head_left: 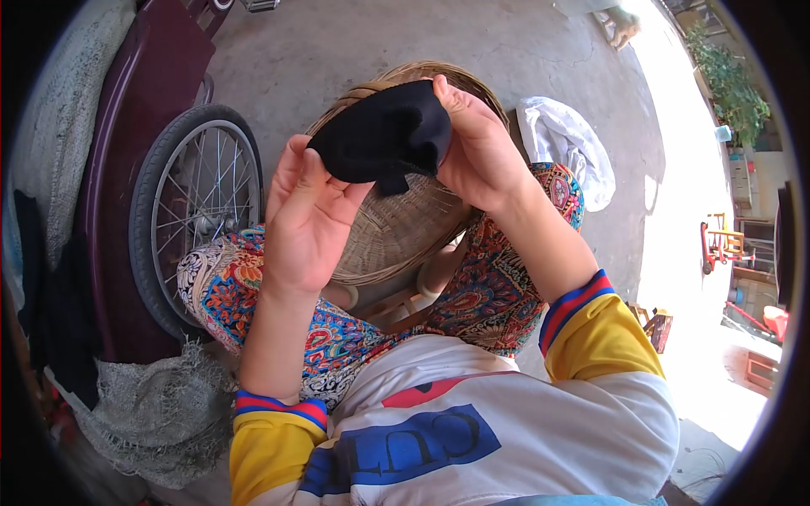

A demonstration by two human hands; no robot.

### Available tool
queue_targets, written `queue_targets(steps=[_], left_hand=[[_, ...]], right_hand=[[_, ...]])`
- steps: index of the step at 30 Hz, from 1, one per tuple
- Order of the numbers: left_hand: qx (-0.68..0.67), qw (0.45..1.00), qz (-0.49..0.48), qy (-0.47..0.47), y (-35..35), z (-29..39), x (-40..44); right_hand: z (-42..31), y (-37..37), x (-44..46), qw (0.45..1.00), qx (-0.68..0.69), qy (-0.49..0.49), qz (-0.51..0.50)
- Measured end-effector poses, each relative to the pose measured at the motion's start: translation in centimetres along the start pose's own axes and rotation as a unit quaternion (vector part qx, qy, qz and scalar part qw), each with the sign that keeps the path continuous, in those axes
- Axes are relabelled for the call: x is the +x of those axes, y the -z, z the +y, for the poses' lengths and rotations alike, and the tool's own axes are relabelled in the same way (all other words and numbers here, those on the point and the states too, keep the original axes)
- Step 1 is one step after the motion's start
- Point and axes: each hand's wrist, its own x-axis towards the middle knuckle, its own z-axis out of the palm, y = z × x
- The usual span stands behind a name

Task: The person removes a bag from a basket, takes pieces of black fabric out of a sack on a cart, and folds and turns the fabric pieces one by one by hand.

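Both hands hold up a soft black cloth item (371, 131), stretched out over a round wicker basket (396, 232). It has a fold and a small hanging flap; its exact kind I cannot make out. My left hand (308, 207) pinches its lower left edge between thumb and fingers. At the upper right end, my right hand (483, 150) grips it, with the thumb along the edge and some fingers hidden behind. Part of the basket's far inside is covered by the cloth, while its woven bottom shows below.
A spoked wheel (202, 211) and a maroon cart side (135, 110) stand close on the left. A frayed woven sack (160, 413) lies at the lower left. White cloth (567, 148) rests on the concrete floor (287, 51) right of the basket. My patterned trouser legs (498, 287) flank the basket.
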Motion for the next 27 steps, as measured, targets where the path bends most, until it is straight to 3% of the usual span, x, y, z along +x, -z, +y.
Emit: queue_targets(steps=[1,3,6,8,11,15,17,18,22,24,25,26,27], left_hand=[[0.000,1.000,0.000,0.001,0.3,0.2,-0.1],[-0.135,0.985,-0.061,0.087,1.0,0.7,-0.2],[-0.102,0.987,-0.054,0.108,1.1,0.6,-0.6],[-0.074,0.989,-0.007,0.127,0.3,0.2,-0.7],[-0.018,0.970,-0.108,0.219,0.6,-0.5,-0.2],[-0.082,0.947,-0.186,0.250,1.2,-0.4,-0.6],[-0.039,0.983,-0.089,0.153,1.3,-0.7,-1.2],[-0.039,0.983,-0.090,0.156,1.2,-0.8,-0.9],[0.031,0.995,-0.019,0.097,1.3,-0.6,0.4],[0.122,0.988,0.066,0.064,0.4,-0.4,0.5],[0.122,0.988,0.068,0.063,0.1,-0.4,0.6],[0.130,0.986,0.086,0.050,-0.1,-0.4,0.6],[0.138,0.984,0.105,0.037,-0.2,-0.4,0.5]], right_hand=[[-0.1,0.0,-0.1,1.000,0.000,0.000,0.001],[-0.1,-0.2,-0.3,0.989,0.114,-0.086,-0.031],[0.5,-0.9,-0.7,0.991,0.077,-0.109,0.014],[0.4,-0.7,-0.6,0.988,0.097,-0.113,-0.034],[0.2,-0.7,-0.8,0.990,0.055,-0.125,-0.032],[1.8,0.2,-0.1,0.980,-0.061,-0.188,-0.026],[1.9,-0.1,-0.1,0.966,-0.072,-0.247,0.026],[2.0,0.5,-0.2,0.971,-0.038,-0.235,-0.002],[1.9,0.2,-0.2,0.978,-0.146,-0.127,0.083],[2.0,0.0,0.2,0.944,-0.285,0.088,0.139],[2.0,-0.4,-0.1,0.924,-0.325,0.163,0.119],[1.8,-0.3,-0.3,0.924,-0.326,0.161,0.118],[1.5,-0.2,-0.6,0.865,-0.437,0.244,0.046]])
